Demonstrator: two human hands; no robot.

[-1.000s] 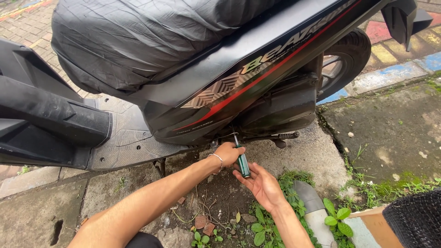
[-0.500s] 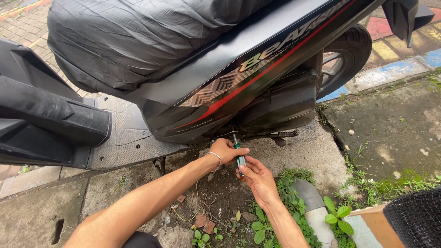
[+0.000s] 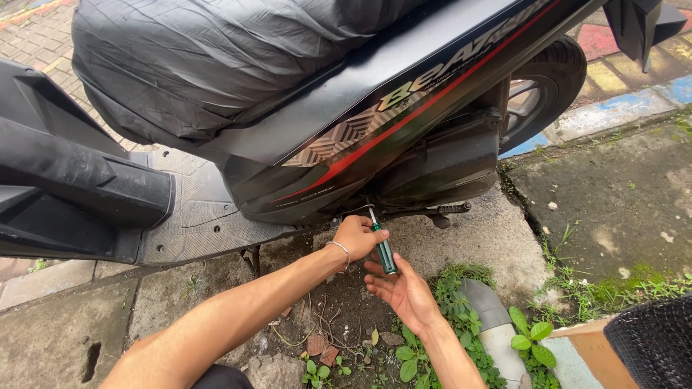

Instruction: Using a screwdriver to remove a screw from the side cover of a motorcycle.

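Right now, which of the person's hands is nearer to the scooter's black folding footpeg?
The right hand. It lies open just below the footpeg, by the green screwdriver. The left hand grips the screwdriver's upper part, farther toward the footboard side.

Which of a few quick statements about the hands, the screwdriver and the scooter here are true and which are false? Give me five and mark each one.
1. The left hand grips the green-handled screwdriver near the top of its handle. True.
2. The right hand is clenched in a fist around the screwdriver. False: it is open, palm up, at the handle's lower end.
3. The screwdriver's tip points up toward the underside of the scooter. True.
4. The left wrist wears a thin bracelet. True.
5. The scooter lies on its side on grass. False: it stands upright on concrete, with only small weeds nearby.
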